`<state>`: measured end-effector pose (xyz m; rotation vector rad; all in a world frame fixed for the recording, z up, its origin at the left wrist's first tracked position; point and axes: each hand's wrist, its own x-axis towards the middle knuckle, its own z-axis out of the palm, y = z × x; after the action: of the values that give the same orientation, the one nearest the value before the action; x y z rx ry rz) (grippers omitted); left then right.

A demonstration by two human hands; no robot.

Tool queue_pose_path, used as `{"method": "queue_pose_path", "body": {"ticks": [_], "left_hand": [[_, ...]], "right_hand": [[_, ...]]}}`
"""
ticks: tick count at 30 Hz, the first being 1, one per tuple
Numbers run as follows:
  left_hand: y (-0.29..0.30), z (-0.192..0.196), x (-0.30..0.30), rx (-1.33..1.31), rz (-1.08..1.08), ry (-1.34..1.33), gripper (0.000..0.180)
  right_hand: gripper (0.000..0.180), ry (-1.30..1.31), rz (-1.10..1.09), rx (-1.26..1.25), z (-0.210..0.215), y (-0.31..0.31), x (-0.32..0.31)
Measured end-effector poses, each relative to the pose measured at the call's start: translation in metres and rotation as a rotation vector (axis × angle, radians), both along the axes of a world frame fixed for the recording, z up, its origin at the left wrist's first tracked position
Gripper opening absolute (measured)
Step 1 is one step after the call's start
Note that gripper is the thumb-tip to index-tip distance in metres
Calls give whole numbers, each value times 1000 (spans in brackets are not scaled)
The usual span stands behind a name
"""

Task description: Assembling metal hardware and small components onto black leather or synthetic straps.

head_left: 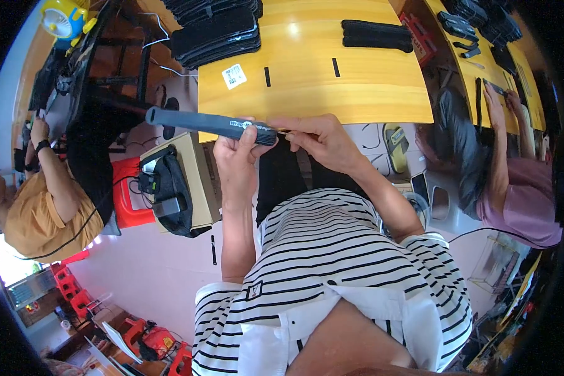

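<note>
A stack of dark grey straps point(191, 121) with light printing and a slotted, rounded end lies across my left hand point(237, 153). Thumb and fingers of that hand grip it near its right end, just off the near edge of the yellow table. My right hand point(327, 145) is at that same end, thumb and fingertips pinched together. Something thin and dark shows at the pinch, too small to make out. Two short black strips point(336, 67) lie apart on the table, with a white printed label point(234, 76) to their left.
Piles of black straps point(216, 39) stand at the table's far left, and a smaller pile point(377, 36) at far right. The yellow table point(307, 103) ends before my lap. An open cardboard box point(197, 182) sits at left. People work on both sides.
</note>
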<state>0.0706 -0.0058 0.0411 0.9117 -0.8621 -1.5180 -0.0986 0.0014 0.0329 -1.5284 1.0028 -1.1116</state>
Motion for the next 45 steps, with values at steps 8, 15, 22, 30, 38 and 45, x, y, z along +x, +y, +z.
{"method": "queue_pose_path", "body": {"ticks": [8, 15, 22, 30, 38, 45], "left_hand": [[-7, -13, 14, 139, -205, 126, 21], [-13, -16, 14, 242, -359, 185, 24], [-13, -20, 6, 345, -465, 220, 26], [-14, -33, 2, 402, -559, 344, 29], [-4, -33, -11, 361, -445, 311, 31], [-4, -32, -11, 347, -563, 241, 37]], "right_hand": [[32, -14, 120, -28, -2, 0, -8], [38, 186, 106, -269, 3, 5, -14], [41, 259, 112, -300, -3, 14, -20], [30, -327, 204, 535, 6, 21, -27], [28, -84, 3, 118, -9, 26, -25], [24, -289, 101, 585, 2, 24, -39]]}}
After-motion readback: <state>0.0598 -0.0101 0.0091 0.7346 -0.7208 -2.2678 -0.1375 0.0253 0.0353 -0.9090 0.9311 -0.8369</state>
